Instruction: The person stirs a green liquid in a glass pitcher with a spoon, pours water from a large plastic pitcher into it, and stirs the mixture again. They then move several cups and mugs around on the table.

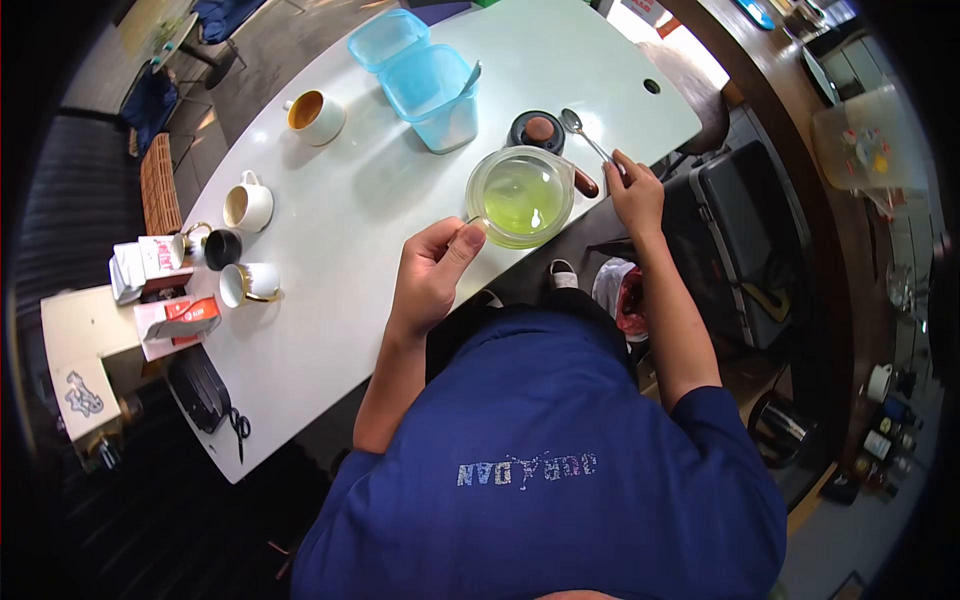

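Upper centre: clear, round cup of green liquid [521,195], pinched at its lower-left side by the left hand [435,268]; silver metal spoon [590,137], pinched at its lower-right end by the right hand [637,192].

Glossy see-through cup [520,197], shiny metal spoon [589,138], smooth glossy tabletop [335,225], translucent plastic container [446,130], matt cloth shirt [530,400]

Head-worn cam, close, fwd + down on hands [428,277] [638,203]

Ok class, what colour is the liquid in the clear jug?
The liquid is yellow-green, as the head view shows.
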Demonstrator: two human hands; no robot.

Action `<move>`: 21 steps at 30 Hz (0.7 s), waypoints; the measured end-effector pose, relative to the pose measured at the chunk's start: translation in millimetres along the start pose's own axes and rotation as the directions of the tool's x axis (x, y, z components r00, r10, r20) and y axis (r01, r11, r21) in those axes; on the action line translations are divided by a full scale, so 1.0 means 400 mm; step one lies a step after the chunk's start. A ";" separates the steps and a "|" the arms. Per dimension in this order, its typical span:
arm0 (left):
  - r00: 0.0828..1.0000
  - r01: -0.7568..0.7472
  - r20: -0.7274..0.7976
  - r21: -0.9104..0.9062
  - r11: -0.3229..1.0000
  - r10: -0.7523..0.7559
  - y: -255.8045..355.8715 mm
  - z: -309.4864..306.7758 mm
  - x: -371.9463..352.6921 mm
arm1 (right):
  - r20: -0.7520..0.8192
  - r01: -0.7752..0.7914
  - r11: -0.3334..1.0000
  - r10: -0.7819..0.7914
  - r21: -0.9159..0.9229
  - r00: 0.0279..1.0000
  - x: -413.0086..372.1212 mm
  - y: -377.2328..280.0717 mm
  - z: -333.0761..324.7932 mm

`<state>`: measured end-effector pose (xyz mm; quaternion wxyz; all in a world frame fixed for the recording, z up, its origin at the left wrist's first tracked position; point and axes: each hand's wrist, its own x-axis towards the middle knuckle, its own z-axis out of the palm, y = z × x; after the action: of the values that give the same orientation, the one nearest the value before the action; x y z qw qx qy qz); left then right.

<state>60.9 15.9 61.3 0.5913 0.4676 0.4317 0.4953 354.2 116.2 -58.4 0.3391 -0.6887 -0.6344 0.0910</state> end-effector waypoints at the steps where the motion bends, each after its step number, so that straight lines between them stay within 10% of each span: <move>1: 1.000 0.000 0.015 0.003 1.000 0.000 0.003 0.001 0.004 | -0.015 0.007 1.000 -0.007 0.009 1.000 0.001 -0.002 0.000; 13: 0.991 -0.047 0.128 0.036 0.998 0.042 0.046 0.170 0.073 | -0.516 -0.042 0.929 0.242 0.367 0.822 0.076 0.102 -0.376; 19: 0.984 -0.082 0.152 -0.049 0.995 0.089 0.049 0.355 0.167 | -0.925 0.147 0.987 0.000 0.061 0.380 0.234 0.340 -0.775; 21: 0.986 -0.083 0.142 -0.065 0.994 0.092 0.034 0.410 0.199 | -0.916 0.130 0.991 -0.017 0.038 0.400 0.291 0.409 -0.902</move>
<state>229.1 75.0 102.0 0.6122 0.5033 0.3519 0.4980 708.4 103.9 153.5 0.6691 -0.5793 -0.3702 -0.2823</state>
